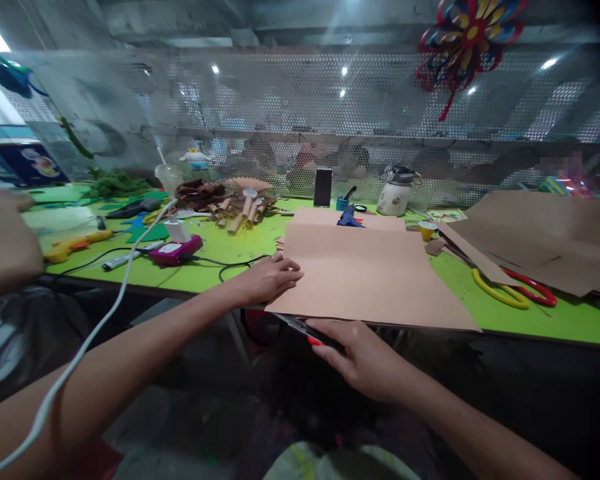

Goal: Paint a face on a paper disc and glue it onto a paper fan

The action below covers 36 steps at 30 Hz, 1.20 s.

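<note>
A large sheet of brown kraft paper [365,277] lies along the front edge of the green table, with a crease across it and its far part raised. My left hand [270,277] rests on its left edge, fingers stretched out and lying on the paper. In my right hand [367,360] is a utility knife [300,326] with a dark body and a red slider. The blade points left, at the paper's near left corner and just below its front edge. Whether the blade touches the paper I cannot tell.
Scissors with red and yellow handles [535,291] lie right, beside more brown paper [525,233]. Behind stand a phone [323,187] and a white bottle [395,193]. Left are a magenta power adapter [177,251], a yellow glue gun [77,245] and a white cable [123,293]. Another person's arm [5,243] shows far left.
</note>
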### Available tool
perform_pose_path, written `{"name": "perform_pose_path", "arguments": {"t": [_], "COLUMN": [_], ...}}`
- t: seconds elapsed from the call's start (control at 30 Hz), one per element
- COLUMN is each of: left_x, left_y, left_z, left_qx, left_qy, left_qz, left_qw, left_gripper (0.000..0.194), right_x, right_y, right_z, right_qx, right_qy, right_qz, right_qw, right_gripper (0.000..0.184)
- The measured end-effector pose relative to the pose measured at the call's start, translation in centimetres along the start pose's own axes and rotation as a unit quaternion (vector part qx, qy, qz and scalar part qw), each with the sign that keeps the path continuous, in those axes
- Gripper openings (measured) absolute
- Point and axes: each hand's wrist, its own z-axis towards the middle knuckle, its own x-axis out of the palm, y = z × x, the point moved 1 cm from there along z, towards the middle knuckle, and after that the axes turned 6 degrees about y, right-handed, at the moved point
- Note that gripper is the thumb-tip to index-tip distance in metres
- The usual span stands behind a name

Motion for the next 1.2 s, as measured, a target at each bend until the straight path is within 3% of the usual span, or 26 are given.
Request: {"name": "perform_pose_path", "arguments": {"t": [0.23, 0.43, 0.57, 0.63, 0.77, 0.83, 0.93, 1.07, 1.2], "left_x": [-0.1, -0.2, 0.0, 0.2, 0.5, 0.7, 0.8, 0.9, 1.2], "left_y": [0.0, 0.0, 0.1, 0.2, 0.6, 0.9, 1.3, 1.9, 2.6], "left_z": [0.0, 0.0, 0.0, 0.0, -0.2, -0.2, -0.3, -0.6, -1.0], "left_qx": [0.004, -0.003, -0.012, -0.019, -0.033, -0.043, -0.061, -0.099, -0.147], "left_qy": [0.004, 0.008, 0.007, 0.0, -0.02, -0.028, -0.037, -0.052, -0.074], "left_qz": [0.004, -0.004, -0.018, -0.028, -0.053, -0.065, -0.08, -0.094, -0.102], "left_qw": [1.0, 1.0, 1.0, 0.999, 0.998, 0.997, 0.994, 0.989, 0.981], "left_gripper": [0.028, 0.028, 0.028, 0.029, 0.029, 0.034, 0.04, 0.044, 0.052], "right_x": [0.2, 0.8, -0.6, -2.5, -8.5, -11.9, -16.0, -17.7, -17.1], "right_y": [-0.1, 1.0, 1.3, 0.5, -4.0, -7.5, -13.0, -18.1, -20.4], "right_z": [0.0, 0.2, -2.6, -4.8, -8.6, -9.5, -9.8, -9.2, -8.8], "right_qx": [0.004, -0.006, 0.001, 0.016, 0.114, 0.196, 0.275, 0.328, 0.361], "right_qy": [0.008, 0.056, 0.071, 0.038, -0.15, -0.226, -0.264, -0.288, -0.303], "right_qz": [0.004, 0.011, 0.022, 0.034, -0.065, -0.177, -0.276, -0.329, -0.364], "right_qw": [1.0, 0.998, 0.997, 0.999, 0.98, 0.938, 0.882, 0.837, 0.803], "right_gripper": [0.037, 0.038, 0.04, 0.041, 0.041, 0.044, 0.046, 0.043, 0.039]}}
